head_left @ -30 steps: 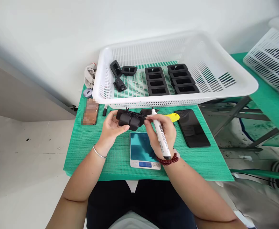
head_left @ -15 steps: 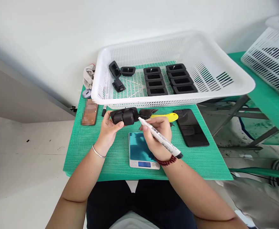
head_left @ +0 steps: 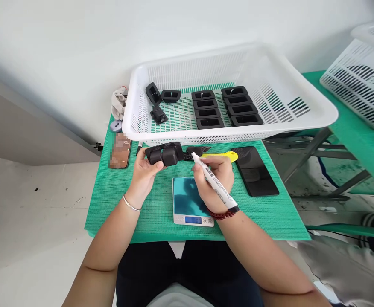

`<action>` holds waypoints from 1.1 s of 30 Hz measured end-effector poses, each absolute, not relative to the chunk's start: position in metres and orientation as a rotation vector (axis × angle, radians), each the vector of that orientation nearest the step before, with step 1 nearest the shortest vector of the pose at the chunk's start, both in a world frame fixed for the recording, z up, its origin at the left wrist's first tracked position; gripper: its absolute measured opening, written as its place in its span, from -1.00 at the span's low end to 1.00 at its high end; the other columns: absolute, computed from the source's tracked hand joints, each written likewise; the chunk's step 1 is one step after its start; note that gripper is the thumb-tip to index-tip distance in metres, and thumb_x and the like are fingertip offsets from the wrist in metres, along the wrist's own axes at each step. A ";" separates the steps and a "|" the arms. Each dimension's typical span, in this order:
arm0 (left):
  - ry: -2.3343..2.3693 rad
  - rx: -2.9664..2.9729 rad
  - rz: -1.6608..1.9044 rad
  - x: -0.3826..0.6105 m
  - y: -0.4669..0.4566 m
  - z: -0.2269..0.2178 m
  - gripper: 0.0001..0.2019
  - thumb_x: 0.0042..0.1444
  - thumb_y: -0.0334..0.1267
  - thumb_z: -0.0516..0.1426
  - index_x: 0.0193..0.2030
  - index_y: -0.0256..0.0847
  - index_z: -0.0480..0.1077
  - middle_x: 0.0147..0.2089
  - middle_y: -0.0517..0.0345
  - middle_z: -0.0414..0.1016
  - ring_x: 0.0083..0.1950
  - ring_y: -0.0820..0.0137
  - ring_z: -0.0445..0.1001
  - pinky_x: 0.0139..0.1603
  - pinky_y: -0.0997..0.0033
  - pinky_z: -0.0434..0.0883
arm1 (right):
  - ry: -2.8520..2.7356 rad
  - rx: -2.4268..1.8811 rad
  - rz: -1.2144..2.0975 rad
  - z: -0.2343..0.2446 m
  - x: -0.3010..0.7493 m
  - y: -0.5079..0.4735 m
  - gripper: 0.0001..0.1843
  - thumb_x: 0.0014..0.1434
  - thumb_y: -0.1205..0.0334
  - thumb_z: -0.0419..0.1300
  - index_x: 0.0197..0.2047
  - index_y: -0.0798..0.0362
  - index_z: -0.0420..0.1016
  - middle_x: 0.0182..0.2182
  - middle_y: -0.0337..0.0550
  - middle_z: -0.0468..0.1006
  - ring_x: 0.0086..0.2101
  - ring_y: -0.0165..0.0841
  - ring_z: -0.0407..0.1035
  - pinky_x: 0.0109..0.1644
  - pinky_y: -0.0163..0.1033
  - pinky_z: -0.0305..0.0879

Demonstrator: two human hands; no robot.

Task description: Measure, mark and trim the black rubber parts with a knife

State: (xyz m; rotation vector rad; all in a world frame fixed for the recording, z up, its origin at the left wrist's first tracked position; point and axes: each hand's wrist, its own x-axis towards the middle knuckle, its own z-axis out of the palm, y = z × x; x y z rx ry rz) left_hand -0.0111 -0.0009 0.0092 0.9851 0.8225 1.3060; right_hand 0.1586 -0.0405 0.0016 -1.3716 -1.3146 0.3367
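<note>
My left hand [head_left: 145, 172] is closed on a black moulded plastic part [head_left: 169, 156], thumb across its near side, and holds it above the green mat. In my right hand [head_left: 217, 181] is a white whiteboard marker [head_left: 214, 181], gripped like a pen. Its tip points up and left, a little right of the part and apart from it. Under my right hand lies a small kitchen scale [head_left: 187, 196] with a shiny plate, partly covered by that hand. Behind the marker tip lies a tool with a yellow handle [head_left: 230, 156]; its dark head is partly hidden.
A white plastic basket [head_left: 232, 134] at the back holds several similar black parts [head_left: 206, 113]. A dark phone [head_left: 257, 170] lies on the right of the mat, another phone [head_left: 120, 151] on the left. A cloth glove [head_left: 118, 102] lies beside the basket. Another basket [head_left: 363, 81] stands far right.
The marker tip has drawn back to the right, away from the black part, and the marker has turned more upright. The part has shifted slightly left and up in my left hand.
</note>
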 end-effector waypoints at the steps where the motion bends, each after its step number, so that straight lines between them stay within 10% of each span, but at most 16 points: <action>1: 0.823 0.983 1.309 -0.011 0.000 0.008 -0.57 -0.17 -0.15 0.38 -0.20 -0.08 0.28 -0.18 0.19 0.46 -0.09 0.32 0.50 -0.10 0.23 0.52 | -1.352 -1.364 0.304 0.004 0.158 -0.041 -0.80 0.16 0.08 0.17 -0.19 -0.08 0.27 -0.38 -0.17 0.53 -0.44 -0.29 0.46 -0.42 -0.15 0.39; 20: 0.766 1.256 1.153 -0.011 0.003 -0.007 -0.48 -0.15 -0.23 0.37 -0.02 -0.10 0.31 -0.16 0.12 0.48 -0.12 0.38 0.49 -0.07 0.31 0.47 | -2.477 -1.375 -0.128 -0.027 0.269 -0.109 -0.45 0.18 0.54 -0.08 0.17 -0.02 0.36 -0.09 0.05 0.53 -0.16 -0.13 0.47 -0.15 0.05 0.50; 28: 0.516 1.871 0.721 0.001 -0.018 0.043 -0.55 0.03 -0.27 0.26 0.05 -0.02 0.23 0.08 -0.02 0.41 0.14 0.21 0.42 0.08 0.09 0.44 | -2.245 -1.274 0.612 0.064 0.262 -0.074 -0.50 0.35 0.20 -0.08 0.34 -0.12 0.10 0.19 -0.10 0.38 0.14 -0.24 0.33 0.11 -0.06 0.44; 33: 0.334 2.205 0.739 0.006 0.006 0.088 -0.52 0.08 -0.31 0.23 0.12 0.02 0.19 0.10 -0.03 0.39 0.18 0.20 0.38 0.14 0.06 0.39 | -2.374 -0.922 0.902 0.127 0.253 -0.027 -0.54 0.33 0.09 -0.02 0.25 -0.04 0.28 0.07 -0.09 0.50 0.04 -0.30 0.43 0.05 -0.17 0.45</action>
